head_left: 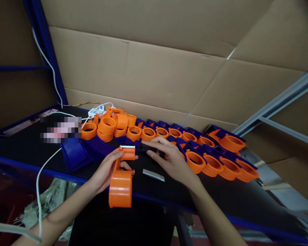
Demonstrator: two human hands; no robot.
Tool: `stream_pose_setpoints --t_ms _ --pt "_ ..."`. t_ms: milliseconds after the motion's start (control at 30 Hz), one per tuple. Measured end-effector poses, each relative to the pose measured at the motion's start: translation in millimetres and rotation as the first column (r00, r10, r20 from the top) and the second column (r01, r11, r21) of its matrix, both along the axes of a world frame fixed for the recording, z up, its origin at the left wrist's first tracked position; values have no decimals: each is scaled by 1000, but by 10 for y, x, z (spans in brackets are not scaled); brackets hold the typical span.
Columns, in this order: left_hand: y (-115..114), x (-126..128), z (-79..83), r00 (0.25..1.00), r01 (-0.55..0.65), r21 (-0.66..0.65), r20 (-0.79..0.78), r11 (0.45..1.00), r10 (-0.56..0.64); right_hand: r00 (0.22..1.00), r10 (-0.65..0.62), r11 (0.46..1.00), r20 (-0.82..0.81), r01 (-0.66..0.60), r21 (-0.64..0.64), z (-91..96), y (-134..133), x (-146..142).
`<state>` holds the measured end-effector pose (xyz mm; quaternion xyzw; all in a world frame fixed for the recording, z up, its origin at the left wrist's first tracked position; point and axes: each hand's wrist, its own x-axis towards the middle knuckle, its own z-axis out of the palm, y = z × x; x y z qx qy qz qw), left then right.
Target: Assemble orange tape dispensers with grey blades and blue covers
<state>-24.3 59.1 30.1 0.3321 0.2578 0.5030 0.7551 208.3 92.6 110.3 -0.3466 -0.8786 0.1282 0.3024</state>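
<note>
My left hand (106,171) is closed around an orange tape dispenser (120,189). Its ring hangs downward, and a serrated metal blade (127,146) runs along its upper edge. To the right, my right hand (169,155) pinches a small black piece (148,147) between thumb and fingers; its exact kind is unclear. A short gap separates this piece from the dispenser. Below it, a flat silvery strip (153,175) lies on the black tabletop (174,194), touched by neither hand.
Rows of orange dispensers (195,160) with dark blue flaps fill the right and back. More orange dispensers (107,126) are heaped at back left, beside blue sheets (74,155). A white cable (38,184) hangs over the left edge; a power strip (95,112) lies behind.
</note>
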Motion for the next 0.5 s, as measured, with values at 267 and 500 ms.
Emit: stream_pose_setpoints --t_ms 267,500 --pt "-45 87 13 996 31 130 -92 991 -19 983 -93 991 -160 108 85 -330 -111 -315" --pt "-40 81 3 994 40 135 -102 990 -26 961 -122 984 -250 150 96 -481 -206 -513"
